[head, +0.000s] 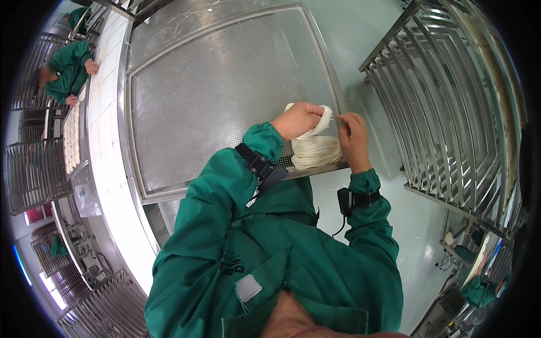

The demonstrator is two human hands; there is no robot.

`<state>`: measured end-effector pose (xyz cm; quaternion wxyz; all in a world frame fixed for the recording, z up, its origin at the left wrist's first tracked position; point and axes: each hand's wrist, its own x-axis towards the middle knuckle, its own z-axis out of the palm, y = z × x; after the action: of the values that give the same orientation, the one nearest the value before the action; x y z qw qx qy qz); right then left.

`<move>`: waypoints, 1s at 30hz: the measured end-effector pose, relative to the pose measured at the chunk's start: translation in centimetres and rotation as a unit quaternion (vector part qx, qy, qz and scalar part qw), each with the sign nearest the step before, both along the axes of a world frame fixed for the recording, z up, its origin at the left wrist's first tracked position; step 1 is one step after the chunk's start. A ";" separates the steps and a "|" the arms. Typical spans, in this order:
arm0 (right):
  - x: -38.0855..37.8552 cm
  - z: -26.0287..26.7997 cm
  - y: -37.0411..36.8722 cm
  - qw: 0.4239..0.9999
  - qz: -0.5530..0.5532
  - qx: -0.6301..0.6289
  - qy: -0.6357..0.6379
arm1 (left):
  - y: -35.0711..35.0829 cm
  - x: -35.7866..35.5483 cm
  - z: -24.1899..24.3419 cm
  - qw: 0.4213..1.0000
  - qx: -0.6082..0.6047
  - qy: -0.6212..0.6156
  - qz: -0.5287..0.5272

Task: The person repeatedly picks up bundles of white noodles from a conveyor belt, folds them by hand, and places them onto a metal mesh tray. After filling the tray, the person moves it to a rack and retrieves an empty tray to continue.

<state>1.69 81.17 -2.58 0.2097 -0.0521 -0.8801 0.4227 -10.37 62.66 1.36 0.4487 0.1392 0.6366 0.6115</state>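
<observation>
My left hand (301, 120) is closed around a looped bundle of thin, pale noodle strands (324, 121), held over the near right corner of a framed wire-mesh tray (219, 93). Just below that hand, a folded bundle of similar strands (316, 153) lies on the mesh by the front rim. My right hand (356, 137) is at the tray's right edge, close beside the bundles. Its fingers are bent and apart from the thumb, with nothing clearly visible between them. Part of the lower bundle's right end is hidden by this hand.
A slatted metal rack (431, 114) stands to the right across the grey floor (380, 198). Along the left runs a white work surface (112, 148). Beyond it, a co-worker in green (69, 72) handles strands near a row of pale bundles (72, 137). Loose strands (186, 19) lie past the tray.
</observation>
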 end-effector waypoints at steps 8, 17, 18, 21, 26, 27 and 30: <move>-2.1 0.3 -1.6 0.977 0.065 0.193 0.057 | -3.1 1.1 -5.5 0.767 -0.181 0.599 0.141; -2.0 -1.7 0.6 0.952 0.097 0.280 0.080 | -8.6 1.8 -6.6 0.784 -0.116 0.575 0.204; -1.8 -2.1 0.5 0.937 0.078 0.339 0.024 | -10.5 2.0 -6.3 0.778 -0.130 0.575 0.216; -2.3 -3.1 0.3 0.891 0.079 0.437 -0.092 | -20.7 2.4 -5.6 0.760 -0.209 0.567 0.241; -3.0 -4.2 1.9 0.941 0.095 0.313 -0.088 | -45.6 10.5 -3.9 0.780 -0.301 0.282 0.471; -2.9 -4.3 2.2 0.946 0.092 0.297 -0.091 | -50.6 13.4 -3.4 0.724 -0.314 0.355 0.501; -2.6 -4.5 2.6 0.957 0.085 0.265 -0.079 | -63.1 20.1 -3.3 0.546 -0.558 0.334 0.528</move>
<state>-0.91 83.73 -7.05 0.1087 0.0476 -0.9756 0.1847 9.70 -0.45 -1.93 -0.2133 -0.3064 0.9122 0.1691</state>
